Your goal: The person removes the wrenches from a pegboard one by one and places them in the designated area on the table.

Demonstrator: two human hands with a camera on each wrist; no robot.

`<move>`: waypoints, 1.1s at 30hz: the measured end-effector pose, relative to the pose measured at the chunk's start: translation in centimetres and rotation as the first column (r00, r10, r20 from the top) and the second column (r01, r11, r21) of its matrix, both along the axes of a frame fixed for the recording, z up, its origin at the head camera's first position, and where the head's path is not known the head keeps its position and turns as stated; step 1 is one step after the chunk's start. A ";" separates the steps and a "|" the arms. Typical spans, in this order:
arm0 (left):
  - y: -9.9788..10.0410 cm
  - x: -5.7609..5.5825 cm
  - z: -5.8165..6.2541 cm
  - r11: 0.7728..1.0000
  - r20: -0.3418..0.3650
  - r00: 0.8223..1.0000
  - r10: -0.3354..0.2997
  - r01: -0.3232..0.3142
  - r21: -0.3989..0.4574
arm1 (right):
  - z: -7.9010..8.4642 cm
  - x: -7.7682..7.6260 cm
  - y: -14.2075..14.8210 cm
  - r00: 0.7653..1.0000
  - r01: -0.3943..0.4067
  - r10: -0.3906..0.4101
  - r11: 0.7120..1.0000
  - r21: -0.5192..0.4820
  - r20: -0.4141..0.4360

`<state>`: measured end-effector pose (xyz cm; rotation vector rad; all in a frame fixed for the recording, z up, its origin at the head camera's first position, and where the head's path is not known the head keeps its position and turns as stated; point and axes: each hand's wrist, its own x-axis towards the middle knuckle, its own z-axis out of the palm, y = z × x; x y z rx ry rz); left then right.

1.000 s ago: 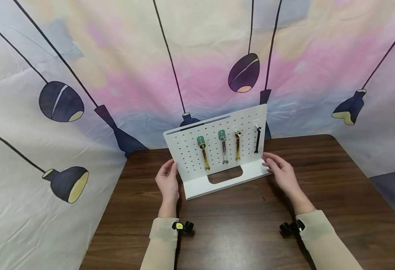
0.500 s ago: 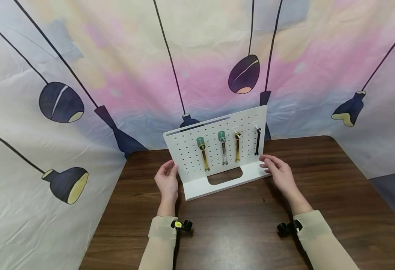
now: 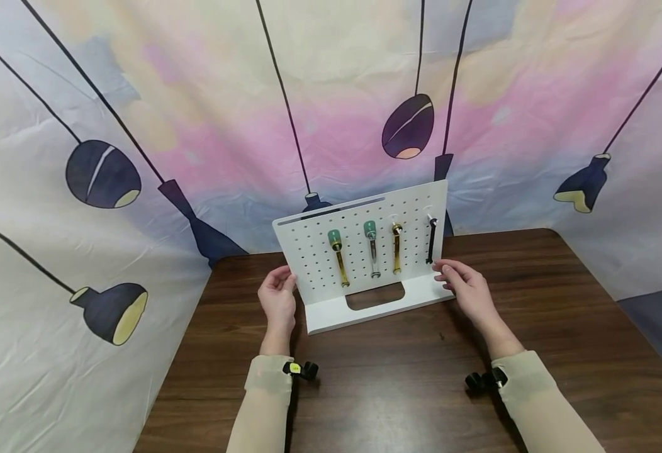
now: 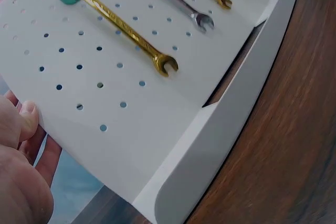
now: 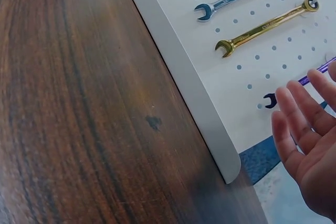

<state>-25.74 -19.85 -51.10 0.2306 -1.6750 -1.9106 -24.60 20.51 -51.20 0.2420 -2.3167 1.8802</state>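
A white L-shaped pegboard stand (image 3: 314,270) stands on the table, slightly turned. From its hooks hang combination wrenches: a gold one (image 3: 341,267) and a silver one (image 3: 374,258) under green pieces, then another gold wrench (image 3: 397,255) and a dark wrench (image 3: 431,242) at the right. My left hand (image 3: 278,305) pinches the board's left edge; its thumb (image 4: 29,119) lies at the front edge and other fingers reach behind. At the right end, my right hand (image 3: 471,292) holds nothing. Its fingers (image 5: 299,114) are spread loosely near the dark wrench's lower end.
The stand's base has a wide cutout (image 3: 376,296) showing brown wood. A dark wooden table (image 3: 387,384) extends in front and to both sides. Behind it hangs a cloth backdrop (image 3: 331,126) printed with lamps.
The left hand and the board's front left corner shift slightly left. My right hand has drifted a little left at the board's right end. The wrenches stay on their hooks.
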 end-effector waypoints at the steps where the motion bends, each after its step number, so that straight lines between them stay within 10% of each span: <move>1: -0.1 -0.2 0.0 1.000 0.004 1.000 -0.005 0.005 -0.003 | 0.0 0.0 0.0 1.000 -0.004 0.004 1.000 -0.003 0.001; 16: -1.3 -3.0 0.6 0.998 0.070 0.996 -0.063 0.064 -0.016 | 0.9 -0.2 -0.5 1.000 0.024 -0.020 0.986 -0.165 0.022; 33: 0.0 -2.8 0.5 0.999 0.042 0.998 0.040 -0.039 -0.002 | 0.5 -1.4 -0.5 0.996 0.088 -0.090 0.991 -0.101 -0.021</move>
